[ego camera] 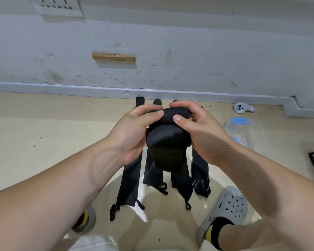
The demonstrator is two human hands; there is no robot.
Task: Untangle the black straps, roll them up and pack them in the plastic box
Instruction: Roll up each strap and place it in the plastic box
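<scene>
Strap (168,142) held mid-frame above floor (43,142), top end rolled. Left hand (134,127) and right hand (201,131) both pinch roll, thumbs on top. Risk: slack pinch lets roll unwind; hanging tail may snag flat straps (129,180) below. Plastic box (246,131) at right, contents unclear.

Your left hand (134,129) and right hand (198,129) raised together, forearms converging, fingers and thumbs curled, pinching black strap (168,140).
</scene>
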